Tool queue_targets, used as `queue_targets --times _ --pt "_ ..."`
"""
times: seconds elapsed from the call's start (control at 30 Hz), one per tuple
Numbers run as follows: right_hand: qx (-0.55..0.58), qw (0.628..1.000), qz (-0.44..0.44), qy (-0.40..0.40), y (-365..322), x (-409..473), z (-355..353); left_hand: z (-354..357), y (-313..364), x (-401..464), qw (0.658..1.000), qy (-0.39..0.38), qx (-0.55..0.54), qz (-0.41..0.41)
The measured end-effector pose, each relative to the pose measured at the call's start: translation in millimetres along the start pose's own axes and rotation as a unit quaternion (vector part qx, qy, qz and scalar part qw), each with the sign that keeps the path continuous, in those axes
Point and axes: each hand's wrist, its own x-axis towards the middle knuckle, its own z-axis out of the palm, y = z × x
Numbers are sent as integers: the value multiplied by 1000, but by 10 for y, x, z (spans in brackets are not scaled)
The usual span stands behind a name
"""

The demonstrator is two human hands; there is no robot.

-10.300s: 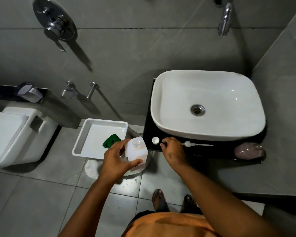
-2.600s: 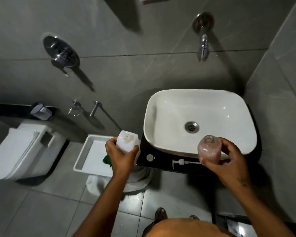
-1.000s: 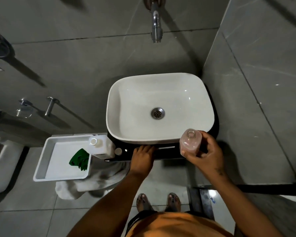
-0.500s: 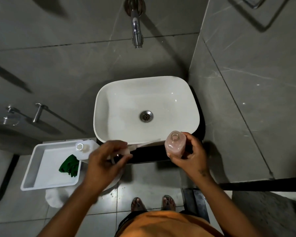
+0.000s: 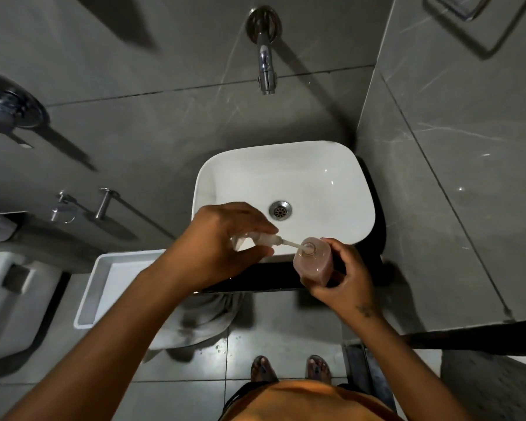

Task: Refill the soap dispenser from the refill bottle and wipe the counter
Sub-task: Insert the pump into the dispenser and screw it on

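My right hand grips the pinkish soap dispenser bottle, holding it tilted over the front edge of the black counter. My left hand holds the white pump head. Its thin tube runs right into the bottle's open neck. The white refill bottle and the green cloth are hidden behind my left forearm.
The white sink basin sits on the counter under a chrome wall tap. A white tray stands left of the counter, above a white cloth on the floor. A toilet stands at the far left. A tiled wall closes off the right.
My left hand has lifted the pump from near the counter's left end and brought its tube into the dispenser's neck. My right hand kept hold of the dispenser.
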Motion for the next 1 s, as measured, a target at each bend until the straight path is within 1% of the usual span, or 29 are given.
queue_targets --times 0.1,0.17,0.23,0.27,0.33,0.4,0.43,0.5,0.6,0.67,0.73,0.83,0.9,1.0 --pt "-7 1000 -8 -3 -65 -11 44 87 66 207 997 -69 23 -18" --pt "1 1000 -9 -7 -120 -14 93 264 107 306 995 -87 38 -33" --pt "12 1000 -5 -2 -156 -9 134 451 111 336 993 -91 36 -65" --pt "17 1000 0 5 -173 -2 141 529 92 323 993 -79 13 -87" --pt "21 1000 3 17 -195 27 123 662 41 258 986 -23 -79 -147" --pt "19 1000 1 20 -194 52 97 769 -10 181 962 33 -179 -201" --pt "16 1000 2 19 -193 57 89 812 -31 152 952 46 -216 -211" --pt "12 1000 10 16 -186 55 101 857 -72 111 940 48 -268 -207" --pt "9 1000 17 11 -179 58 144 864 -100 100 936 43 -279 -208" --pt "10 1000 13 10 -189 87 160 866 -103 111 935 63 -273 -217" --pt "3 1000 9 10 -205 124 164 846 -127 133 927 75 -290 -226" --pt "0 1000 16 14 -227 173 162 788 -196 149 921 52 -327 -204" --pt "8 1000 16 15 -239 201 167 787 -199 158 925 58 -319 -198" --pt "10 1000 12 16 -269 228 177 779 -183 200 927 91 -296 -209"
